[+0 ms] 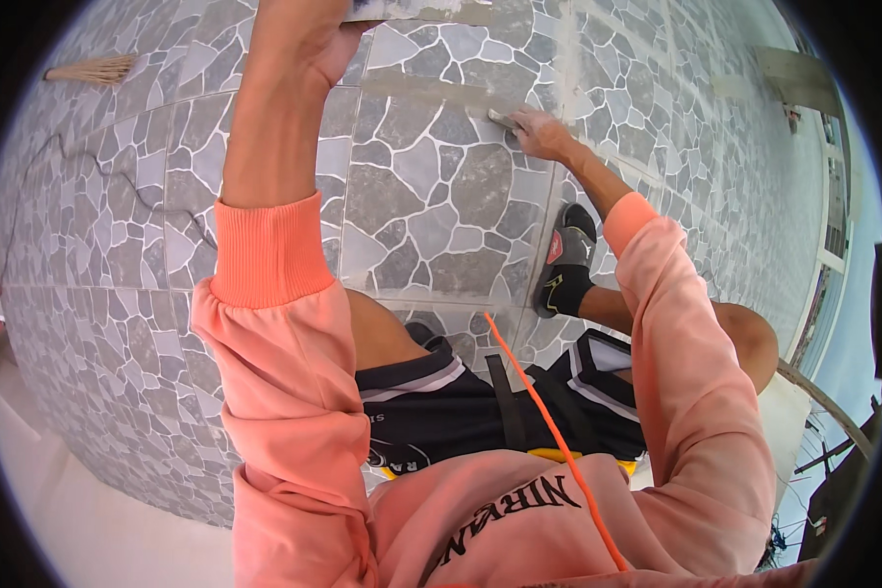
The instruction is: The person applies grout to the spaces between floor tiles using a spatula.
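My left hand (323, 44) is at the top edge of the view, its fingers partly cut off, closed on a flat piece with white smears (426, 12) that looks like a hawk or plate. Farther right, my right hand (541, 134) grips a small flat scraper (502, 119), its blade end pointing left onto the tiles. Whitish powder coats the fingers of that hand. Beneath both hands lie floor tiles (470, 196) with a grey stone pattern and white lines. A dull grey smear (426, 91) runs along the joint left of the scraper.
A straw broom (93, 70) lies on the tiles at the far left, and a dark cable (132, 181) snakes nearby. My right foot in a black sandal (570, 245) stands near the joint. A low pale wall (59, 480) borders the floor at lower left. An orange cord (554, 431) hangs from my hoodie.
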Tool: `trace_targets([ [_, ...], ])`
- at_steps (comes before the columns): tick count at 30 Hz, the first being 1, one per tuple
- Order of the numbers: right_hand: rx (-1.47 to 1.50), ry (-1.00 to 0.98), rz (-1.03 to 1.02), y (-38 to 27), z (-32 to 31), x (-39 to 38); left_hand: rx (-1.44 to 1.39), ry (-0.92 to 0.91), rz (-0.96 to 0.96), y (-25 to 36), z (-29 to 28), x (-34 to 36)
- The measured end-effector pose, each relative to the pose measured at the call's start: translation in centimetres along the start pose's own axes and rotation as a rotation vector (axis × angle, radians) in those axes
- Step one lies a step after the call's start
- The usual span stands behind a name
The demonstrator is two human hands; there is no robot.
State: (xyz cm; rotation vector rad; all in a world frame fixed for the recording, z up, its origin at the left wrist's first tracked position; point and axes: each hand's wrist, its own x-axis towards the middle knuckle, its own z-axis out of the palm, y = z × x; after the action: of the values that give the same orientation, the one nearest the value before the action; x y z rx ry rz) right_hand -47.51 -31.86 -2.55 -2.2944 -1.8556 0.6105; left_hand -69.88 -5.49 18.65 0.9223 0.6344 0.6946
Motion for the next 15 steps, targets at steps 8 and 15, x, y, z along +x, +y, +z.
trace_targets([
  [8, -0.075, 0.123, 0.205, 5.5, -1.3, -1.6, -0.055, -0.059, -0.019, -0.7, 1.9, 0.1],
  [15, -0.072, -0.001, -0.157, 3.8, -2.6, -0.7, -0.040, -0.015, -0.002, 0.0, 1.5, -0.4],
])
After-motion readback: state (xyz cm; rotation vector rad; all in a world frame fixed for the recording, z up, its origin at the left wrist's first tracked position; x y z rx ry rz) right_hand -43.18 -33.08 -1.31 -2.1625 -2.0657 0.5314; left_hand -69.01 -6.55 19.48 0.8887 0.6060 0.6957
